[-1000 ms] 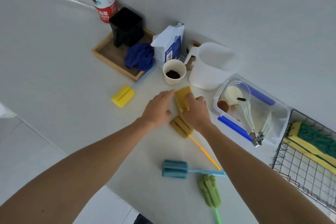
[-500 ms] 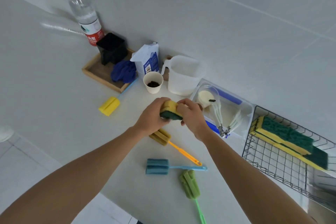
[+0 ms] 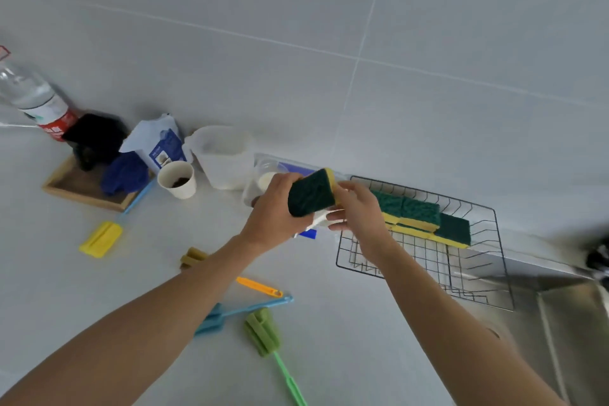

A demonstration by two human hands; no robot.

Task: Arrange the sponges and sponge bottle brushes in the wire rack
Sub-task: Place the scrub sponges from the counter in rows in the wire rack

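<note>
- Gripping the sponge (image 3: 311, 192) from both ends, left hand (image 3: 275, 208) and right hand (image 3: 357, 209) are closed on it, above the counter (image 3: 329, 339).
- Wire rack (image 3: 494, 260), holding stacked sponges (image 3: 421, 214), sits just right.
- Four bottle brushes (image 3: 262, 333) lie below-left.

Home kitchen, at the bench beside the sink.

A pale bench (image 3: 99, 290) meets a grey tiled wall (image 3: 362, 43); at the right a steel sink (image 3: 566, 313) sits beside a wire rack (image 3: 494, 257) holding green-and-yellow sponges (image 3: 418, 212). Along the wall stand a measuring jug (image 3: 224, 158), a paper cup (image 3: 178, 180), a bag (image 3: 158, 142), a water bottle (image 3: 36, 99) and a wooden tray (image 3: 75, 188); bottle brushes (image 3: 263, 333) lie about.
</note>
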